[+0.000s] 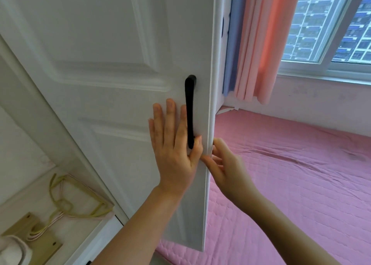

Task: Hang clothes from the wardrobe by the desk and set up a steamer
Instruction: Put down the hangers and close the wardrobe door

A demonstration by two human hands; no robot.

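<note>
**Bedroom view: 2 hands at the wardrobe door**

A bedroom is filling the view, with a pink quilted bed cover (291, 174) stretching across the lower right. The white panelled wardrobe door (100, 44) is standing ajar across the left and centre, its free edge pointing towards the camera. Behind it, a window (329, 24) is showing a tower block outside, and pink and blue curtains (261, 44) are hanging beside the frame.

The left hand (174, 144) is lying flat on the door's front panel, its fingers straight and together, just beside the 1 black handle (189, 108), with its thumb touching the handle's lower end. The right hand (226, 164) is gripping the door's free edge, thumb on the front and curled fingers reaching behind it.

At the lower left, inside the wardrobe, yellow-green hangers (66, 200) are lying on a pale shelf (90, 214), beside a wooden block (30, 228).
</note>
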